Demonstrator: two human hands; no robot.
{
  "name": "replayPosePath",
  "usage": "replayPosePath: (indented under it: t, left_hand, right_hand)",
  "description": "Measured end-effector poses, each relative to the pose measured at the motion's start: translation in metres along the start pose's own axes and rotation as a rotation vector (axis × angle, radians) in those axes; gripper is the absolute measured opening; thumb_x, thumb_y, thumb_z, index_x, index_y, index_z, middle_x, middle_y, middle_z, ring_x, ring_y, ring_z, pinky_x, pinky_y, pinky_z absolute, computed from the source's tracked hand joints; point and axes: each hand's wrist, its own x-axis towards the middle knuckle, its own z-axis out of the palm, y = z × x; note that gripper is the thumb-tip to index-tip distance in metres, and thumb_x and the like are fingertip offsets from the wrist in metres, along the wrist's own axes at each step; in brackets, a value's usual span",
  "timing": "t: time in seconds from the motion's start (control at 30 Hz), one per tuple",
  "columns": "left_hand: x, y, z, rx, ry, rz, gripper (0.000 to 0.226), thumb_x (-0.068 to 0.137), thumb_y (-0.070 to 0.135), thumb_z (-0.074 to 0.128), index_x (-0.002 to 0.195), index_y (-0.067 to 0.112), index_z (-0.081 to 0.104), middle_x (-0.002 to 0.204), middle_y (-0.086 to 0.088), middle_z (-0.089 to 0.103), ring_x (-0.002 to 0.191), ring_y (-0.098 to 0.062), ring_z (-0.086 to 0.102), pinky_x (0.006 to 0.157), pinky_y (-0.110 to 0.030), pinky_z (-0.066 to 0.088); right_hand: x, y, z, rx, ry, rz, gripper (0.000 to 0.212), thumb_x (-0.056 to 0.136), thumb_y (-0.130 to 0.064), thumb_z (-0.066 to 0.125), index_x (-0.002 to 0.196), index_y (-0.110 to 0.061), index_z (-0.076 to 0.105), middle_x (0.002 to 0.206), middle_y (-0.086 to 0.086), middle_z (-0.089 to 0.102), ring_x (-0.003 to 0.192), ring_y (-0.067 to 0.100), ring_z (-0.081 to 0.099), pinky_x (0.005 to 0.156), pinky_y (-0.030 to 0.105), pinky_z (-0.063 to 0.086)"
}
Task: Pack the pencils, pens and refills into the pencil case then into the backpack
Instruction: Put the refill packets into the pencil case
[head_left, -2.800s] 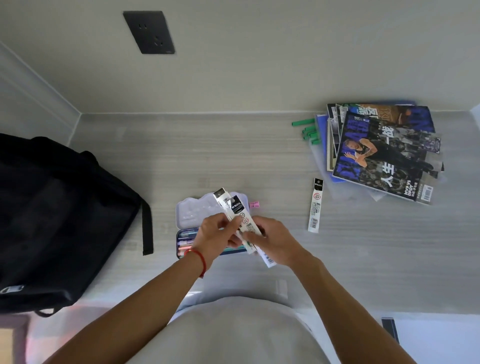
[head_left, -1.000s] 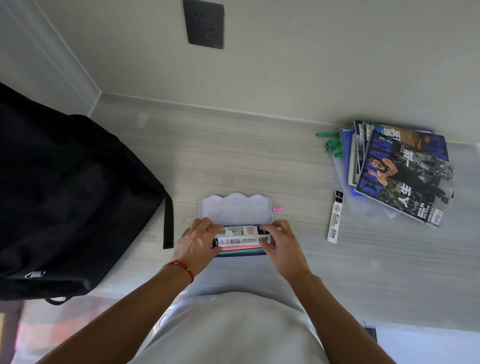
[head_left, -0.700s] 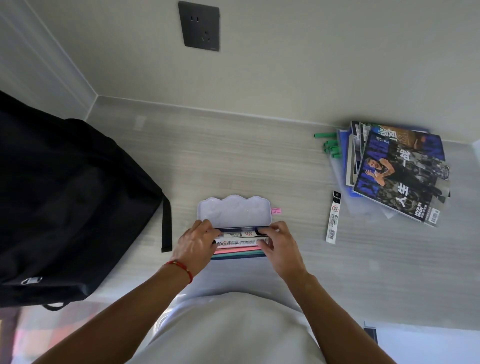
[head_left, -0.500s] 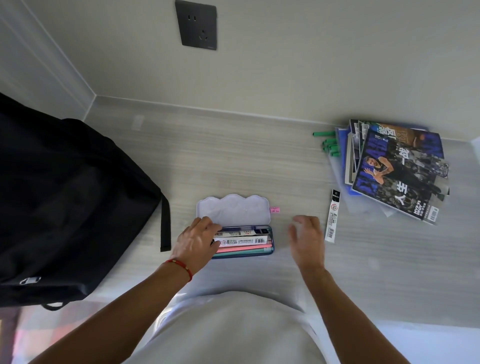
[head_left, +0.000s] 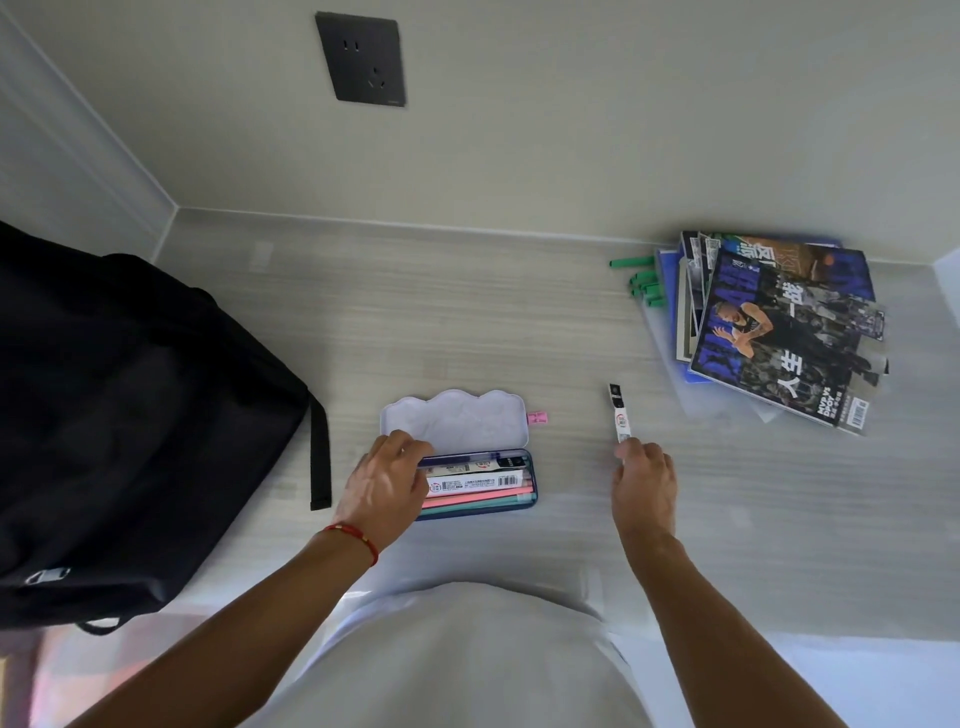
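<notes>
An open pencil case (head_left: 457, 426) with a white scalloped lid lies on the desk in front of me. Inside it are refill packets (head_left: 475, 480) and pink and teal pens. My left hand (head_left: 384, 483) rests on the case's left end, fingers on its contents. My right hand (head_left: 641, 480) pinches the near end of a narrow refill packet (head_left: 619, 413), which tilts up off the desk to the right of the case. A black backpack (head_left: 124, 415) lies at the left.
A stack of magazines (head_left: 779, 327) on a clear folder sits at the back right, with several green pens (head_left: 641, 283) beside it. A dark wall socket (head_left: 363, 60) is on the wall behind. The desk's front edge runs close to my body.
My right hand left the pencil case, moved right and took hold of the loose refill packet, tilting it. My left hand stayed on the case, where two packets now lie.
</notes>
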Motion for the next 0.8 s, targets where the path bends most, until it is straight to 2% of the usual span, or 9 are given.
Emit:
replayPosePath:
  t: [0.1,0.2,0.3,0.4,0.5,0.6,0.67,0.73,0.8]
  left_hand:
    - [0.000,-0.001,0.000,-0.017,0.013,0.003,0.029,0.087,0.005,0.059,0.114,0.012,0.067,0.112,-0.008,0.064,0.102,-0.028,0.058,0.087,-0.040,0.054]
    - [-0.001,-0.002,0.001,-0.072,0.034,-0.012,0.029,0.086,0.002,0.060,0.113,0.012,0.067,0.110,-0.006,0.066,0.102,-0.025,0.059,0.088,-0.033,0.053]
    - [-0.001,-0.001,0.001,-0.188,0.062,-0.075,0.029,0.086,0.000,0.060,0.110,0.012,0.069,0.106,-0.005,0.066,0.098,-0.022,0.061,0.087,-0.034,0.055]
    - [-0.002,-0.003,0.000,-0.312,0.105,-0.198,0.030,0.086,-0.002,0.058,0.108,0.015,0.069,0.101,-0.001,0.065,0.090,-0.018,0.062,0.083,-0.033,0.058]
    - [-0.005,-0.012,-0.004,-0.333,0.145,-0.309,0.034,0.087,-0.004,0.054,0.107,0.017,0.070,0.099,-0.002,0.067,0.086,-0.016,0.063,0.082,-0.028,0.057]
    - [-0.011,-0.022,-0.005,-0.312,0.170,-0.373,0.030,0.090,-0.002,0.053,0.105,0.017,0.071,0.099,-0.002,0.069,0.081,-0.014,0.061,0.072,-0.015,0.050]
    - [-0.016,-0.025,-0.005,-0.294,0.178,-0.387,0.023,0.094,0.004,0.054,0.103,0.016,0.071,0.099,-0.002,0.070,0.079,-0.014,0.060,0.066,-0.007,0.042]
    - [-0.019,-0.026,-0.003,-0.300,0.182,-0.385,0.024,0.093,0.003,0.052,0.099,0.015,0.071,0.098,-0.006,0.071,0.082,-0.019,0.063,0.068,-0.015,0.048]
    - [-0.023,-0.025,-0.002,-0.309,0.161,-0.382,0.029,0.091,-0.002,0.049,0.101,0.013,0.072,0.101,-0.008,0.071,0.090,-0.025,0.065,0.080,-0.031,0.056]
  right_hand:
    - [-0.003,-0.005,-0.002,0.105,0.033,0.050,0.026,0.079,0.014,0.061,0.102,0.002,0.061,0.085,0.025,0.065,0.080,0.045,0.061,0.072,0.046,0.048]
    - [-0.007,-0.010,-0.004,0.278,0.073,0.083,0.027,0.081,0.010,0.064,0.106,-0.001,0.061,0.088,0.019,0.068,0.082,0.043,0.063,0.070,0.042,0.048]
    - [-0.016,-0.026,-0.008,0.359,0.038,-0.101,0.024,0.086,0.007,0.065,0.105,-0.006,0.068,0.092,0.010,0.071,0.084,0.031,0.066,0.073,0.034,0.049]
    - [-0.022,-0.049,-0.014,0.391,-0.067,-0.310,0.018,0.089,0.003,0.068,0.103,-0.007,0.072,0.097,0.005,0.074,0.087,0.020,0.068,0.079,0.032,0.055]
    - [-0.026,-0.069,-0.014,0.391,-0.202,-0.485,0.015,0.089,-0.002,0.070,0.097,-0.013,0.075,0.096,-0.002,0.076,0.087,0.015,0.068,0.079,0.026,0.053]
    - [-0.035,-0.084,-0.006,0.332,-0.272,-0.647,0.015,0.088,-0.006,0.071,0.095,-0.018,0.077,0.094,-0.006,0.076,0.090,0.014,0.066,0.081,0.025,0.053]
    - [-0.040,-0.092,0.002,0.289,-0.290,-0.678,0.015,0.088,-0.008,0.071,0.093,-0.019,0.077,0.093,-0.004,0.073,0.092,0.014,0.065,0.081,0.025,0.052]
    - [-0.042,-0.100,0.009,0.249,-0.304,-0.692,0.016,0.085,-0.006,0.071,0.091,-0.018,0.079,0.090,-0.001,0.071,0.087,0.019,0.066,0.079,0.032,0.055]
    - [-0.043,-0.106,0.015,0.224,-0.284,-0.709,0.017,0.081,-0.003,0.074,0.088,-0.016,0.080,0.085,0.001,0.074,0.081,0.023,0.069,0.077,0.038,0.057]
